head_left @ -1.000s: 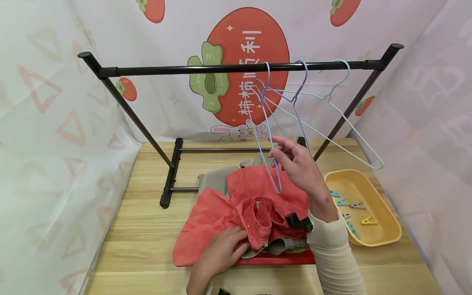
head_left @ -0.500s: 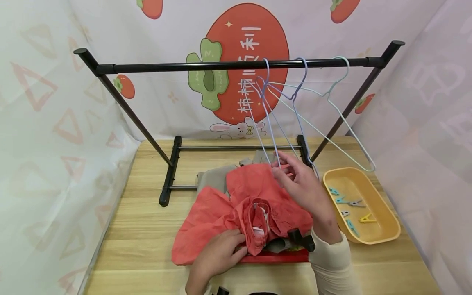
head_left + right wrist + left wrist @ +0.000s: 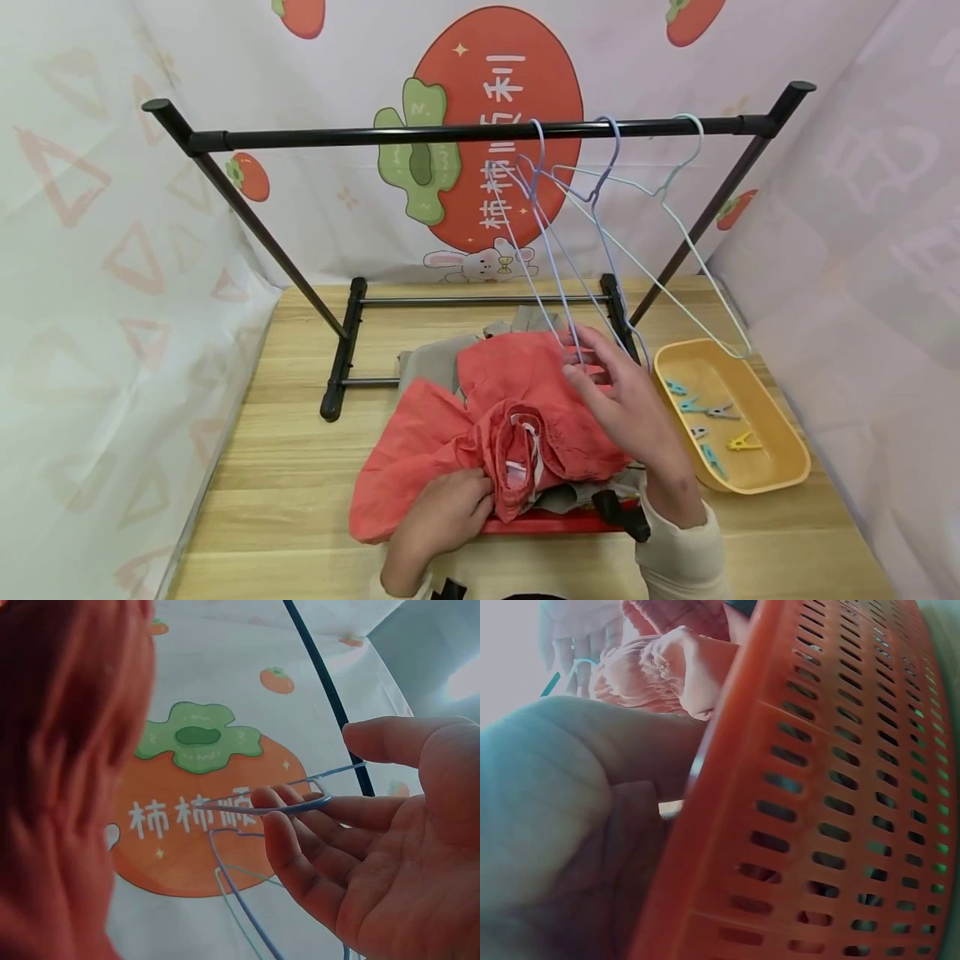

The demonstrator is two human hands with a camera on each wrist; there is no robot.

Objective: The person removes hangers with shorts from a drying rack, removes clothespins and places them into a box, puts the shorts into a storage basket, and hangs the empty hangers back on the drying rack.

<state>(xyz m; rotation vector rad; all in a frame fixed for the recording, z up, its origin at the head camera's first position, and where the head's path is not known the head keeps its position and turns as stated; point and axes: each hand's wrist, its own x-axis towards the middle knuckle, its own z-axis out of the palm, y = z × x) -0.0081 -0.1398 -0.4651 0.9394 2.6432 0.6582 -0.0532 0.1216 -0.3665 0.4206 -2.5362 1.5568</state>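
Three wire hangers hang by their hooks from the black rail: a lavender hanger (image 3: 534, 190), a violet hanger (image 3: 618, 147) and a mint-green hanger (image 3: 664, 194). My right hand (image 3: 626, 400) is at the lower end of the lavender hanger. In the right wrist view, the hanger's end (image 3: 304, 805) lies across the fingers, with the thumb well apart. A crumpled red garment (image 3: 431, 442), with an elastic waistband, covers grey clothing (image 3: 438, 365) in a red slotted basket (image 3: 810, 817). My left hand (image 3: 446, 510) rests on the garment by the basket rim; its fingertips are hidden.
A black clothes rack (image 3: 348, 135) stands over the heap, with feet on the wooden table (image 3: 277, 500). At the right is a yellow tray (image 3: 787, 433) holding several clothespins (image 3: 712, 462). Printed cloth walls (image 3: 82, 333) enclose the table.
My right hand has moved down and slightly right, and its thumb has come away from the lavender hanger's wire. The mint-green hanger's lower corner has swung left. My left hand stays almost in place.
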